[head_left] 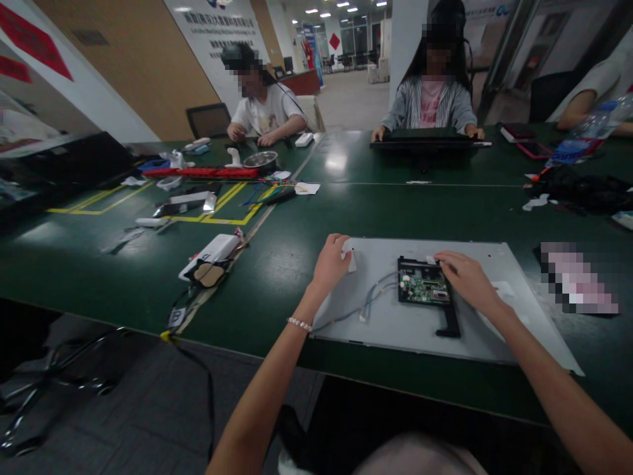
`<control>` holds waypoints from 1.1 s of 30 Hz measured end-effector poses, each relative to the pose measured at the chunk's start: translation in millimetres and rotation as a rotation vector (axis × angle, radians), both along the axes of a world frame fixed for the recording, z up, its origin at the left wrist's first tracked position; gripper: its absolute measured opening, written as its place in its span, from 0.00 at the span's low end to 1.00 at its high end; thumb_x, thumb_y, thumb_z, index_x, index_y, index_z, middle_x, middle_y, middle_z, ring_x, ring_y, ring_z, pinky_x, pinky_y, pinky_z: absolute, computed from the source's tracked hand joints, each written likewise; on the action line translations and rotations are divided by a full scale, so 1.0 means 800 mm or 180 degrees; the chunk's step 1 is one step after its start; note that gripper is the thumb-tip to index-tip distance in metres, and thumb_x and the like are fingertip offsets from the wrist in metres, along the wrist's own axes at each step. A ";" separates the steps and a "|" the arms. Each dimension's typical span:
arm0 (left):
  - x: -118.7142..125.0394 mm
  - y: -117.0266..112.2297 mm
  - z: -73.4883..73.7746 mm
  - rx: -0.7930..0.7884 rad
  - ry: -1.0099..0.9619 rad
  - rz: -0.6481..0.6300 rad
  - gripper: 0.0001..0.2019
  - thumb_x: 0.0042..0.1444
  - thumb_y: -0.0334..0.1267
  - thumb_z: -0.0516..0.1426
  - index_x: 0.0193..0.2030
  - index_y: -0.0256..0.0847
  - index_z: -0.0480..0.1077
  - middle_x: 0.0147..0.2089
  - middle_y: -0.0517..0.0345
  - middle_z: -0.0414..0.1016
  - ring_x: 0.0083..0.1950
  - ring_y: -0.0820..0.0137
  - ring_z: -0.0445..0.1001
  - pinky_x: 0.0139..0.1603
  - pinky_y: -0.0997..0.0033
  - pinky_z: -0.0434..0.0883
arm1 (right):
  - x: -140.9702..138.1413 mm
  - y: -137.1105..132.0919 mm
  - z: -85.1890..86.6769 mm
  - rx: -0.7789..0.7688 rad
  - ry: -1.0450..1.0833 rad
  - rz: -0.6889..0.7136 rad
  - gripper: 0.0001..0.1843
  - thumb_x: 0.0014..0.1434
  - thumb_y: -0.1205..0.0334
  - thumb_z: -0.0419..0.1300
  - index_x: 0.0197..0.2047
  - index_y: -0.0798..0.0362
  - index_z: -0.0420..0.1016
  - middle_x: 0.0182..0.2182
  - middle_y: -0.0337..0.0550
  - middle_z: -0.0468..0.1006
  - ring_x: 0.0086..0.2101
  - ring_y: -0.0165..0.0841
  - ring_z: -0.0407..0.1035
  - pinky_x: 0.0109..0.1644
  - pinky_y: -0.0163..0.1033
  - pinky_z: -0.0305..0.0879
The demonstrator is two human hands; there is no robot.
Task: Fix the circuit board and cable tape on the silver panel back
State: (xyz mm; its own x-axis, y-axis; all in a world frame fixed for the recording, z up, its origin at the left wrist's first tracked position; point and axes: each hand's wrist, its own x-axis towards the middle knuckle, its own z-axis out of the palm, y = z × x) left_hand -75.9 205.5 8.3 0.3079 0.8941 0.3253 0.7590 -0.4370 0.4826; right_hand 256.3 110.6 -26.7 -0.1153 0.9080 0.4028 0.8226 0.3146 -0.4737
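Note:
A pale grey flat panel [376,323], like the back of a screen, lies before me on the green table. Near its far left corner my left hand [330,264] has its fingers closed around a small white strip [352,259]. A black plastic frame [449,322] with a green circuit board [424,289] lies on the panel. My right hand [467,278] is closed at the frame's top right corner, fingertips against its edge beside a small white piece [430,260]. Grey cables [378,290] run left from the board over the panel.
A pixelated phone-like object [578,278] lies right of the panel. To the left are a white battery-like pack [212,256] with cables, a metal bowl [261,160] and coloured wires [262,192]. Two people sit opposite, one holding a black screen [425,144]. A bottle [583,135] stands far right.

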 end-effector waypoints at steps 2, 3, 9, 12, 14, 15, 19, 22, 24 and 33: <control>-0.003 0.006 -0.008 -0.0201 -0.0021 -0.0020 0.22 0.55 0.25 0.56 0.57 0.36 0.68 0.58 0.47 0.66 0.36 0.72 0.73 0.50 0.67 0.73 | -0.001 -0.001 -0.005 0.0031 0.0008 -0.0012 0.19 0.65 0.61 0.48 0.49 0.55 0.78 0.48 0.52 0.80 0.51 0.42 0.73 0.60 0.52 0.66; -0.004 0.008 -0.011 -0.0298 -0.0016 -0.0009 0.23 0.54 0.24 0.57 0.57 0.36 0.68 0.57 0.47 0.66 0.36 0.73 0.72 0.48 0.68 0.73 | -0.001 -0.002 -0.006 0.0045 0.0008 -0.0012 0.19 0.65 0.61 0.48 0.49 0.55 0.78 0.48 0.52 0.80 0.51 0.42 0.73 0.60 0.52 0.66; -0.002 0.021 -0.012 -0.0353 0.0124 0.0124 0.18 0.52 0.22 0.54 0.49 0.35 0.74 0.47 0.50 0.73 0.37 0.71 0.73 0.46 0.72 0.71 | 0.001 -0.009 -0.005 0.0167 -0.0070 0.0003 0.19 0.65 0.63 0.48 0.50 0.56 0.77 0.51 0.54 0.78 0.53 0.43 0.70 0.61 0.56 0.63; 0.001 0.022 -0.008 -0.0301 0.0195 0.0144 0.14 0.53 0.22 0.54 0.42 0.36 0.77 0.41 0.52 0.76 0.36 0.70 0.74 0.45 0.72 0.70 | 0.000 -0.011 -0.003 0.0270 -0.0121 -0.0001 0.20 0.65 0.63 0.48 0.52 0.56 0.76 0.54 0.55 0.76 0.57 0.45 0.66 0.62 0.59 0.61; 0.003 0.020 -0.003 -0.0275 0.0156 0.0206 0.12 0.54 0.23 0.54 0.39 0.37 0.77 0.39 0.53 0.77 0.36 0.70 0.74 0.45 0.71 0.70 | -0.002 -0.013 0.000 0.0377 -0.0194 -0.0011 0.20 0.65 0.64 0.47 0.54 0.55 0.75 0.55 0.55 0.74 0.58 0.45 0.65 0.62 0.60 0.61; 0.004 0.017 0.000 -0.0263 0.0098 0.0224 0.12 0.54 0.24 0.54 0.37 0.38 0.78 0.38 0.53 0.78 0.36 0.70 0.74 0.44 0.71 0.70 | -0.004 -0.015 0.002 0.0439 -0.0250 -0.0020 0.20 0.65 0.64 0.47 0.54 0.56 0.74 0.56 0.55 0.74 0.59 0.45 0.64 0.62 0.59 0.61; 0.006 -0.009 0.023 -0.0196 -0.0504 0.0252 0.09 0.56 0.28 0.55 0.37 0.39 0.78 0.37 0.55 0.79 0.37 0.70 0.74 0.43 0.72 0.70 | -0.012 -0.023 0.018 0.0629 -0.0540 -0.0030 0.20 0.65 0.66 0.48 0.55 0.56 0.74 0.57 0.55 0.72 0.62 0.45 0.59 0.64 0.59 0.58; 0.010 -0.038 0.046 -0.0383 -0.1138 0.0291 0.08 0.57 0.32 0.56 0.37 0.39 0.77 0.38 0.56 0.80 0.36 0.71 0.75 0.41 0.72 0.71 | -0.020 -0.030 0.036 0.0702 -0.0686 -0.0011 0.19 0.66 0.67 0.48 0.55 0.57 0.73 0.59 0.56 0.71 0.64 0.46 0.55 0.65 0.59 0.56; 0.012 -0.058 0.056 -0.0557 -0.1416 0.0299 0.07 0.57 0.34 0.57 0.37 0.39 0.77 0.37 0.56 0.80 0.36 0.71 0.75 0.39 0.72 0.71 | -0.028 -0.037 0.047 0.0721 -0.0694 0.0054 0.20 0.66 0.68 0.48 0.56 0.58 0.73 0.59 0.55 0.70 0.65 0.46 0.54 0.66 0.59 0.56; 0.030 -0.104 0.035 -0.0794 -0.1199 0.0312 0.07 0.56 0.33 0.57 0.35 0.39 0.77 0.36 0.57 0.80 0.36 0.70 0.75 0.41 0.70 0.71 | -0.108 -0.095 0.062 0.0355 -0.0520 0.0688 0.27 0.63 0.70 0.51 0.65 0.50 0.64 0.62 0.49 0.68 0.65 0.47 0.55 0.65 0.60 0.58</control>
State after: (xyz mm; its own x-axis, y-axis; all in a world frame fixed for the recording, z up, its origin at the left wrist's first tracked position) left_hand -52.0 122.4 36.1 0.1197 0.9782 0.1695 0.5425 -0.2074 0.8141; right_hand 169.7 34.4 23.1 -0.3728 0.8065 0.4589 0.7933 0.5336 -0.2932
